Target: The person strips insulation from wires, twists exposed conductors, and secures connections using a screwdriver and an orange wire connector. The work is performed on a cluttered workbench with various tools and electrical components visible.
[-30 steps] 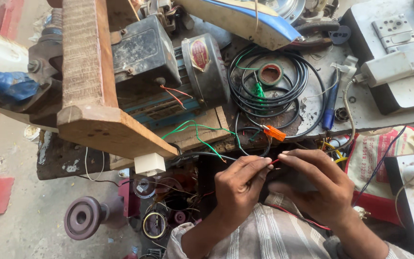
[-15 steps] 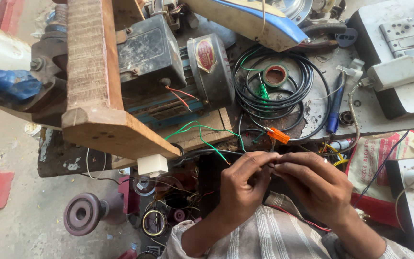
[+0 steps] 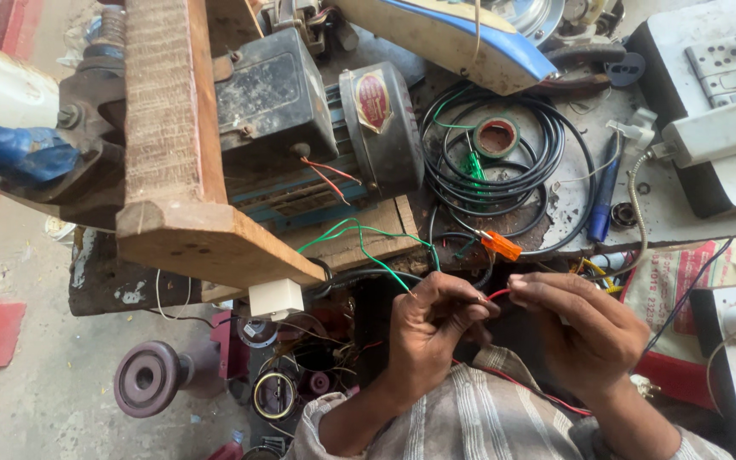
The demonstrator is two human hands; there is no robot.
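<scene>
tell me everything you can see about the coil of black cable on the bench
The coil of black cable lies flat on the grimy workbench, wound in several loose round loops of thin, rubbery-looking insulated cord. A roll of green tape sits inside the ring, with a green clip beside it. An orange clip lies at its lower edge. Neither hand touches it.

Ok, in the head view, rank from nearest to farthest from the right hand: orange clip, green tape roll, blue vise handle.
From the right hand:
1. Orange clip, just above it, on the bench.
2. Green tape roll, higher up, inside the black cable coil.
3. Blue vise handle, far left edge.
</scene>
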